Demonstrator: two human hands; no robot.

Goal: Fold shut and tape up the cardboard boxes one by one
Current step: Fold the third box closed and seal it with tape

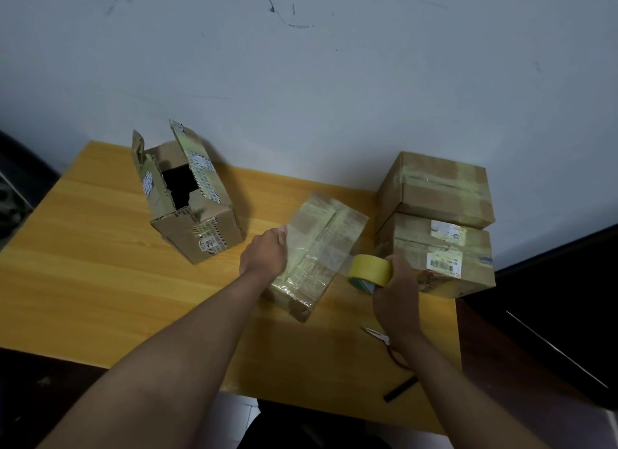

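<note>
A closed cardboard box (314, 248), heavily covered in old tape, lies in the middle of the wooden table (93, 275). My left hand (264, 254) pinches the free end of a clear tape strip against the box's left edge. My right hand (396, 291) grips a yellow tape roll (369, 270) just right of the box, so the strip stretches across the box top. An open box (190, 201) with raised flaps stands at the back left. Two taped boxes sit stacked at the right, the upper box (438, 188) on the lower box (441, 258).
Red-handled pliers or scissors (384, 343) lie on the table under my right forearm. A black strip (399, 390) lies near the table's front right edge. A white wall rises behind the table. Dark floor lies to the right.
</note>
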